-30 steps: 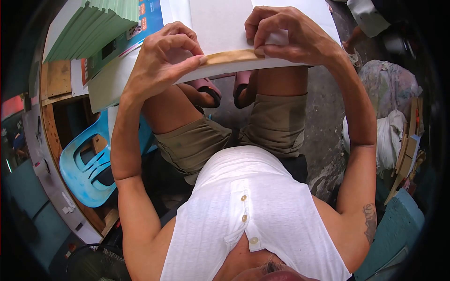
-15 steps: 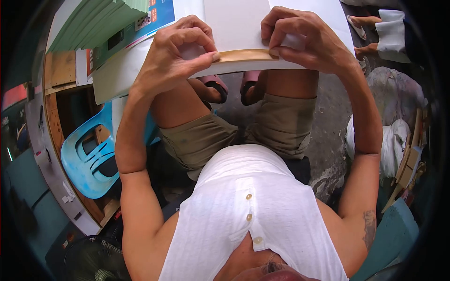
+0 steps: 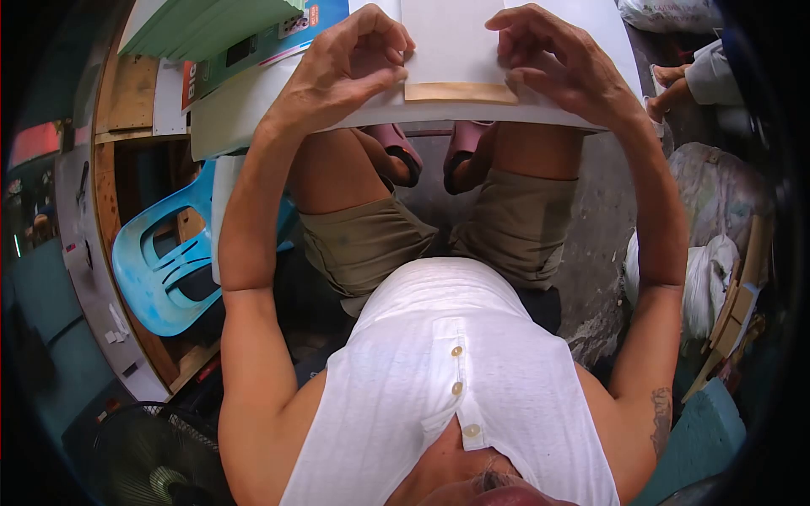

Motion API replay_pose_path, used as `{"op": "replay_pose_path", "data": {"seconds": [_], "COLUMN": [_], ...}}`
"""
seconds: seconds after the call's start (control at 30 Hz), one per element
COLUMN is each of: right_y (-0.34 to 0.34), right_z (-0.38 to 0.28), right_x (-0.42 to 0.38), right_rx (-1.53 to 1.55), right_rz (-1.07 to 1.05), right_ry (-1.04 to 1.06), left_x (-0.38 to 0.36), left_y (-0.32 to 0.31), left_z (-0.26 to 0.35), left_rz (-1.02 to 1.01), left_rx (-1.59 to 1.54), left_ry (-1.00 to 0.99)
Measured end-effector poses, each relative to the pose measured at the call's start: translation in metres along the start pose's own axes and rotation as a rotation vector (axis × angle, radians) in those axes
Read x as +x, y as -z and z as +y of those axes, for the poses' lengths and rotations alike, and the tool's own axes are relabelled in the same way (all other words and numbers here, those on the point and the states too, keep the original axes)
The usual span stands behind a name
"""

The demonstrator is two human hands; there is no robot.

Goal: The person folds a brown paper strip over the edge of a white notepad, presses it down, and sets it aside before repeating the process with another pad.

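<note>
A pale sheet of paper or card (image 3: 451, 46) lies on the white tabletop (image 3: 380, 114) in front of me. Along its near edge runs a flat tan strip (image 3: 460, 93). My left hand (image 3: 350, 67) is by the sheet's left edge, fingers curled and thumb held apart, its tip close to the strip's left end. At the other side, my right hand (image 3: 569, 67) has its fingers bent and spread, the thumb near the strip's right end. Nothing shows between the fingers of either hand.
Green sheets (image 3: 219, 29) are piled at the back left over a printed box (image 3: 245, 59). A blue plastic chair (image 3: 164, 253) stands to the left, a fan (image 3: 160, 472) below it. On the right are a white bag (image 3: 704, 274) and another person's legs (image 3: 671, 84).
Both hands were pinching the ends of the tan strip, which bowed upward; now they have let go and the strip lies flat. The view has shifted slightly.
</note>
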State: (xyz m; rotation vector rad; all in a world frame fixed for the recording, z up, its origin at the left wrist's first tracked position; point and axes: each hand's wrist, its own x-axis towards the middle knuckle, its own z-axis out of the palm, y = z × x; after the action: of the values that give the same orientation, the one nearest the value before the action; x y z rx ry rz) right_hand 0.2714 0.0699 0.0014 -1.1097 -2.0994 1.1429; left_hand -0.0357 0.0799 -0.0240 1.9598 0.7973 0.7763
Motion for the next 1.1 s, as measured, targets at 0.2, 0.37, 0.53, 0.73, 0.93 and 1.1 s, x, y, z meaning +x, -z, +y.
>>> {"op": "replay_pose_path", "data": {"seconds": [0.2, 0.37, 0.53, 0.73, 0.93, 1.1], "right_y": [-0.017, -0.031, -0.035, -0.039, -0.043, -0.046], "right_z": [0.028, 0.017, 0.019, 0.005, 0.0, -0.003], "right_x": [-0.005, -0.01, -0.013, -0.011, -0.01, -0.009], "right_rx": [-0.007, -0.157, -0.075, -0.124, -0.144, -0.149], "right_rz": [0.179, 0.238, 0.255, 0.201, 0.205, 0.212], "right_ry": [0.259, 0.279, 0.214, 0.193, 0.144, 0.111], "left_x": [-0.006, 0.004, 0.004, 0.004, 0.004, 0.005], "left_y": [-0.005, -0.026, -0.041, -0.041, -0.04, -0.042], "left_z": [-0.005, 0.009, 0.009, 0.012, 0.019, 0.02], "left_rz": [0.141, 0.165, 0.165, 0.123, 0.104, 0.104], "left_rx": [0.111, 0.521, 0.551, 0.442, 0.43, 0.414], "left_ry": [-0.076, -0.26, -0.217, -0.132, -0.098, -0.029]}}
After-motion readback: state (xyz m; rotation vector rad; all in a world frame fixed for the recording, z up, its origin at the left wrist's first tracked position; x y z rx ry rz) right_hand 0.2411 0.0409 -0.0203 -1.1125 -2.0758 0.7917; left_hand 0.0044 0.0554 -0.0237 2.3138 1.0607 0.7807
